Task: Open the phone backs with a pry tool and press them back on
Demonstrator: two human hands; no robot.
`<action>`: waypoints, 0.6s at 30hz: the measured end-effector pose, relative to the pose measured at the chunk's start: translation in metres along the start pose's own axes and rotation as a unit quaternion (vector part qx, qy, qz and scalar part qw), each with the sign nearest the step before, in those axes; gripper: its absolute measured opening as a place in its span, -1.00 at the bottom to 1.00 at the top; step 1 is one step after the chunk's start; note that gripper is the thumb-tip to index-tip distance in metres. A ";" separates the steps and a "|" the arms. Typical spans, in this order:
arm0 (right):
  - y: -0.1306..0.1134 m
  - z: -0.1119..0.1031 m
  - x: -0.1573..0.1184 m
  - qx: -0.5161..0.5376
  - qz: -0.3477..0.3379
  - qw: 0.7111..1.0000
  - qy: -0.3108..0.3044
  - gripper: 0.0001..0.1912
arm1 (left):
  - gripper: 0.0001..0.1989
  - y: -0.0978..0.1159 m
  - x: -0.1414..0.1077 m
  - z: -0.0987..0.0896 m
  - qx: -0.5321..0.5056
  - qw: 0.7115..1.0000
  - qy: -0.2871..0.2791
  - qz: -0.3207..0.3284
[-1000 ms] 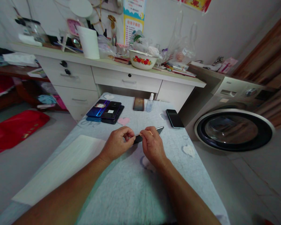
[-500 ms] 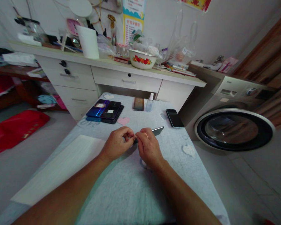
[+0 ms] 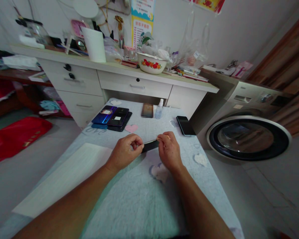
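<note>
Between my hands, a slim dark phone (image 3: 149,146) is tilted so that its pale edge faces up. My left hand (image 3: 126,149) is closed, thumb and fingertips pinching its left end. At the right end my right hand (image 3: 169,151) is closed too, fingertips pinched at the upper edge and hiding the corner. Whether a thin strip lies in that pinch is too small to tell. Beyond my left hand lie stacked phones, a blue one (image 3: 103,114) and a black one (image 3: 118,119). Another black phone (image 3: 186,125) lies at the right edge of the table.
A clear spray bottle (image 3: 159,110) stands at the far side beside a blurred brown item (image 3: 147,110). A pale board (image 3: 64,179) lies along the left of the cloth-covered table (image 3: 134,205). Behind are a drawer desk (image 3: 139,87) and, at right, a washing machine (image 3: 249,132).
My right hand has slid right along the phone's edge, away from my left hand, baring the middle of the phone. My left hand has barely moved.
</note>
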State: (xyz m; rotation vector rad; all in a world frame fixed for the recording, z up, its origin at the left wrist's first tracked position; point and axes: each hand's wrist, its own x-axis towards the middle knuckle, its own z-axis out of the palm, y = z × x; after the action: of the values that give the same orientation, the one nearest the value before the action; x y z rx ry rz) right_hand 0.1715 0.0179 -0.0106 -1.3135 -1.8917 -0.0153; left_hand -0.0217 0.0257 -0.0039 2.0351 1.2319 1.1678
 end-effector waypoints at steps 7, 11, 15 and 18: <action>-0.005 0.004 -0.003 0.005 -0.006 1.000 -0.007 -0.77 | -0.96 -0.003 -0.001 0.000 0.002 1.000 -0.006 0.003; -0.016 0.009 -0.005 0.031 -0.037 0.998 -0.026 -0.75 | -0.97 -0.003 -0.001 0.001 -0.001 1.000 -0.007 0.003; -0.022 0.010 -0.006 0.042 -0.048 0.997 -0.042 -0.74 | -0.97 -0.002 0.000 0.000 -0.003 1.000 -0.007 0.011; -0.021 0.009 -0.005 0.043 -0.049 0.997 -0.045 -0.74 | -0.96 -0.001 0.000 0.000 -0.004 1.000 -0.007 0.011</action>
State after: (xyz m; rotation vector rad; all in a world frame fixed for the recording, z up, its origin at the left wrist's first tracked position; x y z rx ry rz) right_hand 0.1501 0.0081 -0.0111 -1.1796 -2.0086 0.0746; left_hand -0.0224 0.0256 -0.0042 2.0531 1.2002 1.1655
